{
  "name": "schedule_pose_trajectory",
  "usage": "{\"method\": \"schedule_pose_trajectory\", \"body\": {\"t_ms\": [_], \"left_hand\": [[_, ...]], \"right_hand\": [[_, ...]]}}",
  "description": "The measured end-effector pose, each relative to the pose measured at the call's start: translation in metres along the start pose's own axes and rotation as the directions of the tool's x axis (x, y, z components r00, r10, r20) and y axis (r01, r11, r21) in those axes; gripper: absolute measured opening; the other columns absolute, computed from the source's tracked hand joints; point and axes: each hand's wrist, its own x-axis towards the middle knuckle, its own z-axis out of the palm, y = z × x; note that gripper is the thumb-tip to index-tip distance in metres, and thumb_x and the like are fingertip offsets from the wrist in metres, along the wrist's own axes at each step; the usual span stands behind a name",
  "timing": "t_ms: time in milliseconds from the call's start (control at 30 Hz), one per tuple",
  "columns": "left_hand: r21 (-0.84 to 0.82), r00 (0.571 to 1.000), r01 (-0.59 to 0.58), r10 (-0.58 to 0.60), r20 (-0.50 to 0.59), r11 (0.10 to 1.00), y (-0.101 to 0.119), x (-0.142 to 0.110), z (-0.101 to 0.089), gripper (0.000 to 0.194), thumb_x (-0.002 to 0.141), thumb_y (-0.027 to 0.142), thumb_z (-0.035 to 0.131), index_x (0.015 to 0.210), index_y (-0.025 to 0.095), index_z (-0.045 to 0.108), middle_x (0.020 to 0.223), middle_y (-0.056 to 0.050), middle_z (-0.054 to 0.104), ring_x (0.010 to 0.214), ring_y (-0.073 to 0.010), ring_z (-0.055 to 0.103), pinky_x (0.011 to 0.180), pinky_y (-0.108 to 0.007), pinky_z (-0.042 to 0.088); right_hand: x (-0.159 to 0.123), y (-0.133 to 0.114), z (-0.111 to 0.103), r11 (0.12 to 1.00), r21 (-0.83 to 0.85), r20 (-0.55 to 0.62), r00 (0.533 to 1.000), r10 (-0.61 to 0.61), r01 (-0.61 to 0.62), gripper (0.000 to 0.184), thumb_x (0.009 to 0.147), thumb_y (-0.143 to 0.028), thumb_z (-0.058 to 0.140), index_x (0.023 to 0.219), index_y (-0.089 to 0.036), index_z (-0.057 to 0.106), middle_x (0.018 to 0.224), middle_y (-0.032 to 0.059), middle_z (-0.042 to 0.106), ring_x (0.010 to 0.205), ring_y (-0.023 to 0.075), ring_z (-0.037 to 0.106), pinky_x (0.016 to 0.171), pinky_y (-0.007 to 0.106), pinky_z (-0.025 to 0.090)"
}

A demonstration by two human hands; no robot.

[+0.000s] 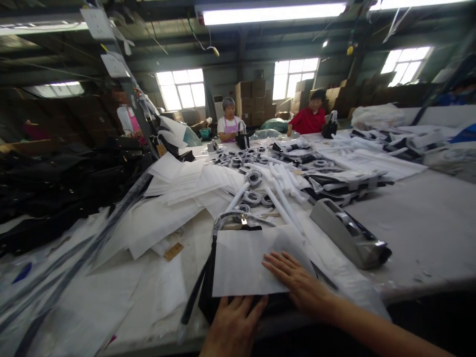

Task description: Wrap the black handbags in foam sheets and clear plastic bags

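Note:
A black handbag (208,302) lies at the table's near edge, its wrapped handle and a gold-coloured clasp (243,219) pointing away from me. A white foam sheet (241,263) covers most of its upper face. My right hand (293,277) rests flat on the right part of the sheet, fingers stretched out. At the bag's near side is my left hand (236,322), its fingers extended against the black edge just below the sheet. Neither hand grips anything that I can see.
A grey tape dispenser (349,235) stands right of the bag. Stacked foam sheets (178,183) lie to the left, wrapped strap coils (253,177) beyond. Black bags (345,186) are piled farther right. Several co-workers, one in a red top (308,120), are across the table.

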Motion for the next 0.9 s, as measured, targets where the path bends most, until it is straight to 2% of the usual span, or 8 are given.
{"method": "schedule_pose_trajectory", "body": {"t_ms": [133,233,300,400,533,667,800,900], "left_hand": [[0.041,0.999,-0.046,0.046,-0.005,0.998,0.001,0.004,-0.008,0.045,0.1,0.034,0.044,0.146,0.031,0.041,0.132,-0.003,0.064,0.119,-0.0192,0.059,0.098,-0.037,0.044],[0.033,0.999,-0.021,0.022,-0.04,0.999,0.001,0.002,-0.007,0.049,0.098,0.034,0.048,0.147,0.033,0.04,0.133,-0.004,0.064,0.123,-0.0213,0.057,0.102,-0.041,0.045],[-0.002,0.999,0.01,-0.01,-0.05,1.0,0.002,-0.001,0.0,0.055,0.095,0.036,0.052,0.148,0.035,0.037,0.137,-0.004,0.06,0.125,-0.0232,0.056,0.103,-0.042,0.046],[-0.011,0.997,0.03,-0.031,-0.065,0.999,0.005,-0.008,0.016,0.057,0.095,0.04,0.052,0.149,0.033,0.036,0.145,-0.003,0.053,0.126,-0.0234,0.055,0.104,-0.038,0.047],[0.079,0.979,0.065,-0.049,-0.197,0.995,0.011,-0.017,0.037,0.047,0.098,0.046,0.044,0.142,0.029,0.049,0.135,-0.003,0.062,0.121,-0.0229,0.06,0.099,-0.035,0.052],[0.087,0.985,0.122,-0.109,-0.134,0.989,0.015,-0.022,0.039,0.044,0.095,0.049,0.049,0.136,0.032,0.054,0.131,-0.002,0.065,0.116,-0.0229,0.064,0.096,-0.034,0.054],[0.084,0.986,0.132,-0.122,-0.111,0.988,0.014,-0.026,0.032,0.044,0.091,0.043,0.058,0.135,0.036,0.056,0.129,0.0,0.067,0.113,-0.0238,0.066,0.094,-0.034,0.056],[0.041,0.987,0.125,-0.12,-0.102,0.991,0.012,-0.026,0.029,0.041,0.091,0.038,0.058,0.133,0.037,0.057,0.13,0.002,0.066,0.114,-0.0235,0.066,0.096,-0.035,0.056]], "right_hand": [[0.003,-0.004,-0.014,0.993,0.11,0.007,0.999,0.05,-0.051,0.083,0.076,-0.008,0.04,0.156,-0.022,0.023,0.161,0.0082,0.025,0.148,0.0226,0.023,0.121,0.052,0.018],[0.006,-0.012,-0.023,0.997,0.069,0.069,0.997,0.03,-0.035,0.089,0.071,-0.004,0.043,0.154,-0.032,0.029,0.162,0.0036,0.023,0.148,0.0264,0.022,0.12,0.057,0.017],[0.006,-0.019,-0.025,0.999,0.027,0.125,0.992,-0.026,0.023,0.087,0.073,-0.003,0.046,0.151,-0.039,0.033,0.161,0.001,0.025,0.148,0.0307,0.02,0.118,0.062,0.016],[0.005,-0.027,-0.022,0.995,0.022,0.173,0.98,-0.097,0.095,0.078,0.083,-0.009,0.051,0.151,-0.042,0.03,0.16,0.001,0.029,0.148,0.0341,0.02,0.116,0.067,0.016],[0.002,-0.033,-0.013,0.993,0.01,0.152,0.981,-0.116,0.116,0.077,0.085,-0.01,0.054,0.151,-0.042,0.031,0.159,0.0037,0.029,0.147,0.037,0.022,0.113,0.071,0.019],[0.001,-0.033,-0.013,0.994,0.006,0.155,0.982,-0.11,0.11,0.076,0.085,-0.01,0.054,0.151,-0.042,0.031,0.159,0.0047,0.028,0.146,0.0383,0.022,0.112,0.071,0.021],[0.004,-0.033,-0.024,0.993,0.033,0.188,0.975,-0.119,0.115,0.076,0.084,-0.012,0.056,0.15,-0.042,0.034,0.159,0.0033,0.031,0.146,0.0395,0.024,0.113,0.071,0.019],[0.006,-0.035,-0.03,0.992,0.042,0.208,0.97,-0.123,0.117,0.078,0.081,-0.012,0.057,0.15,-0.042,0.034,0.158,0.0036,0.033,0.145,0.0398,0.025,0.113,0.071,0.019]]}}
